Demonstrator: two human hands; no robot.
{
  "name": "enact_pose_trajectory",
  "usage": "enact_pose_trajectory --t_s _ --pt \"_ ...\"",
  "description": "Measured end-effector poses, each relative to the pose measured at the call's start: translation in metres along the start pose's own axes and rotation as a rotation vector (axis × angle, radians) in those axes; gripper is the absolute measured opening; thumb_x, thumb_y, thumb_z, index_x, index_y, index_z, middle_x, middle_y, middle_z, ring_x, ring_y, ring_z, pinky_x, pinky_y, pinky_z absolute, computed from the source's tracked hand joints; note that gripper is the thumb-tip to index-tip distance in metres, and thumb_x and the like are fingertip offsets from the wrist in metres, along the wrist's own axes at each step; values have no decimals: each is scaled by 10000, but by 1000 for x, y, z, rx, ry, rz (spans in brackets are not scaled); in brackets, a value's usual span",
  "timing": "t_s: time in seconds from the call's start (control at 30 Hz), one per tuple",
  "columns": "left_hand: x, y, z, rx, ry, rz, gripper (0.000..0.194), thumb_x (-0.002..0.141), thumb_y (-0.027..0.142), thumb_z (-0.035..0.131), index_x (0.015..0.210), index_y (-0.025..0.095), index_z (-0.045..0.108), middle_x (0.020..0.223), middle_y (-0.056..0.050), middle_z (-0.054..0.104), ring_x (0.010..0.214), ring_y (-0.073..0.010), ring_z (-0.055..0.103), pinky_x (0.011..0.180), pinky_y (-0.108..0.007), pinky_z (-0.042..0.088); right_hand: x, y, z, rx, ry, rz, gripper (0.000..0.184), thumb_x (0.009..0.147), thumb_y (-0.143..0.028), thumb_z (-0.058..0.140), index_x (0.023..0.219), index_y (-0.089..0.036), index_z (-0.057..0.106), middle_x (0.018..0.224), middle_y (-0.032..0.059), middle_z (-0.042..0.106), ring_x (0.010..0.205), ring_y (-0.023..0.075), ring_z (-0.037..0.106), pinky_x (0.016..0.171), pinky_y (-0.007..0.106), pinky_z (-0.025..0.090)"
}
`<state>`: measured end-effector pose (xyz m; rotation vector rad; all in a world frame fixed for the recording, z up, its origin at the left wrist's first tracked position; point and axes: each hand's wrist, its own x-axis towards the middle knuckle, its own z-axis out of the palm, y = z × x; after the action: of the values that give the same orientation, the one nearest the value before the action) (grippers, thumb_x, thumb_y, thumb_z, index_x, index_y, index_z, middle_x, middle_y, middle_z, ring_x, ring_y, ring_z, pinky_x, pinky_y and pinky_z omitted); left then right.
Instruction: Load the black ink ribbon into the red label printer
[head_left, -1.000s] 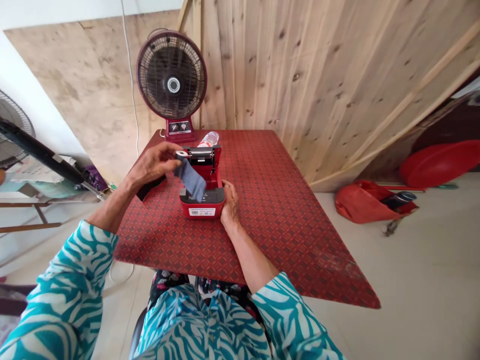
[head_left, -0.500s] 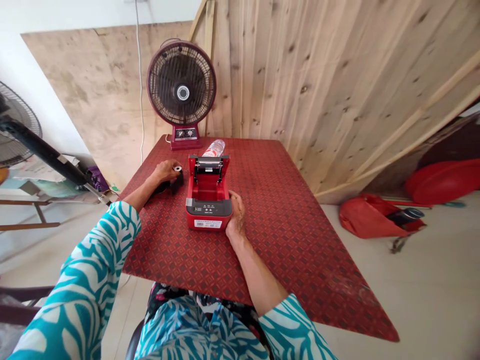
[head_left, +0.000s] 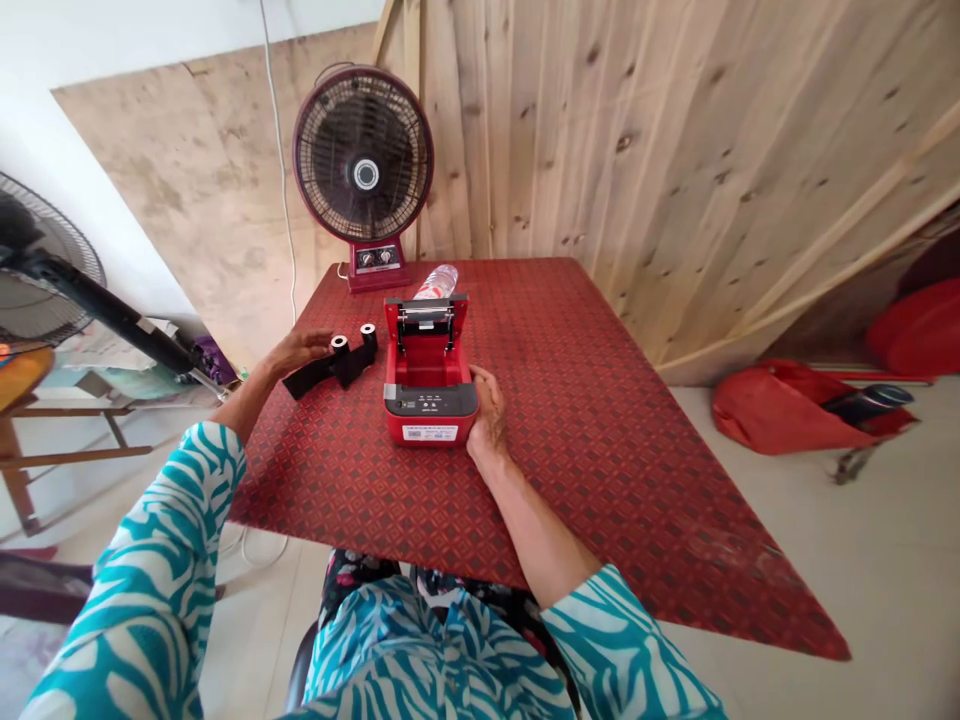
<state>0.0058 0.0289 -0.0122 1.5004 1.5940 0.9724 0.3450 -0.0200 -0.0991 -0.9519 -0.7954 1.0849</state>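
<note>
- Head view, looking down at a red patterned table (head_left: 585, 400).
- Left hand (head_left: 300, 350) at the left side of the table, fingers loose and a bit spread, holding nothing.
- Fingertips right next to two small dark rolls (head_left: 352, 350) with white middles; touching or not is hard to tell from here.
- Dark flat strip (head_left: 311, 378) trailing from the rolls toward the left edge of the table.
- Small red printer (head_left: 429, 385) in the middle of the table, lid (head_left: 426, 312) tipped up and open, inside showing red.
- Dark panel with little buttons (head_left: 431, 402) on the near top of the printer, white label (head_left: 429, 433) on its front.
- Right hand (head_left: 489, 412) resting against the right side of the printer, fingers curled on it, steadying more than gripping.
- Clear plastic bottle (head_left: 436, 282) lying on its side just behind the printer.
- Dark red fan (head_left: 364, 170) standing at the far edge of the table, against the wooden wall (head_left: 675, 150).
- Blue and white striped sleeves (head_left: 157, 590) low in the picture.
- Red bag (head_left: 780, 408) on the floor, far off to the right.
</note>
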Motion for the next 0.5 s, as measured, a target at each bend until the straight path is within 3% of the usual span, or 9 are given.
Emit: enact_pose_trajectory --t_s 0.17,0.33,0.5 --pt "4 -7 15 -48 -71 40 582 512 382 857 1045 186 732 1095 -86 772 1122 -309 681 1051 -477 495 -1 -2 1 -13 -9 -11 444 818 -584 582 1027 -215 715 1003 34 749 953 203 643 871 363 499" --pt "0 1 15 -34 -140 -10 519 484 453 878 908 201 716 898 -39 778 880 -259 717 854 -382 560 0 0 1 -35 -6 -15 438 827 -584 583 1041 -224 713 997 32 756 962 213 654 862 367 512" --pt "-19 17 7 -94 -21 -13 493 480 446 903 822 197 649 815 -20 755 748 -201 686 704 -300 538 2 4 0 -49 -25 -47 402 856 -561 549 1045 -243 709 976 23 750 956 211 655 848 368 520"
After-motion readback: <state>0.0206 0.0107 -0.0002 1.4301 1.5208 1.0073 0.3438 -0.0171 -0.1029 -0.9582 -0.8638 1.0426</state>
